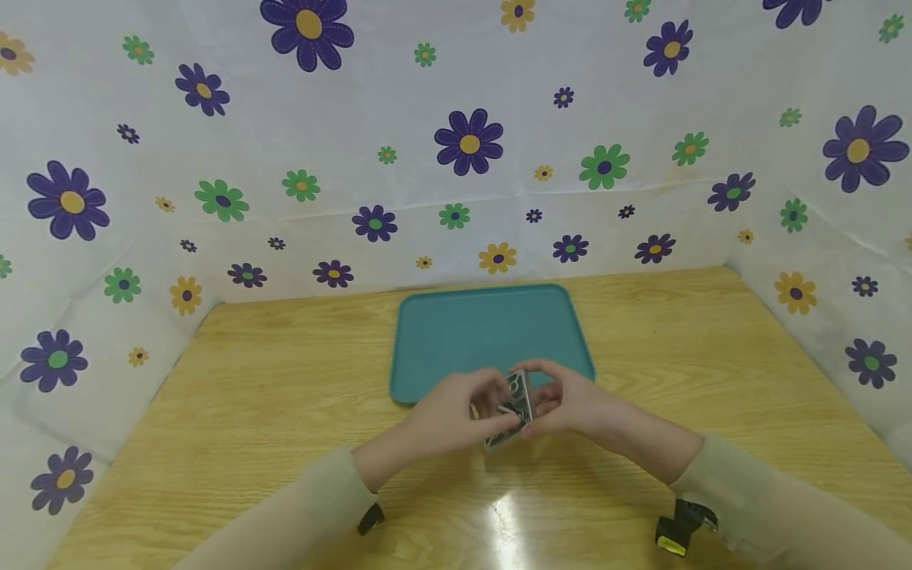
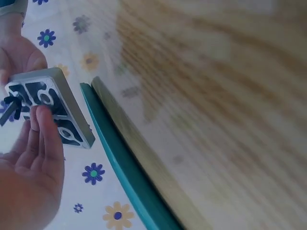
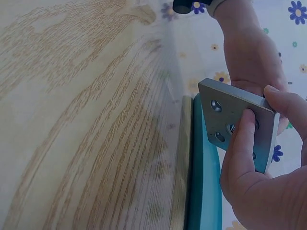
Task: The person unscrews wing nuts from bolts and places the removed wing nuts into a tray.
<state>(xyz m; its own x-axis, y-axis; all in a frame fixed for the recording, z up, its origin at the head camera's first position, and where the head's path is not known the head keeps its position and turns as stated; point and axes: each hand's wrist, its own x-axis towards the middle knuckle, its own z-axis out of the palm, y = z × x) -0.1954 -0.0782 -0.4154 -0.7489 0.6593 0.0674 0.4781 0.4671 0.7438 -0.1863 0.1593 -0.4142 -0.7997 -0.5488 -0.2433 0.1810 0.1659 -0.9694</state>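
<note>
Both hands meet around a square metal plate (image 1: 522, 400) just in front of the tray. One face, in the left wrist view, has ribs, dark recesses and round bosses; the other, in the right wrist view, is flat with several holes. My right hand (image 1: 570, 402) grips the plate by its edges, one finger laid across the flat face. My left hand (image 1: 459, 408) holds the ribbed side, fingertips on the recessed face and thumb near the lower edge. Beside those fingers a small dark piece with a metal stem (image 2: 13, 108) sticks out from the ribbed face; I cannot tell what it is.
A teal tray (image 1: 484, 332) lies on the wooden table (image 1: 299, 380) behind the hands. White cloth (image 1: 385, 95) printed with flowers hangs along the back and both sides. A black strap device with a yellow part (image 1: 673, 542) sits under the right sleeve.
</note>
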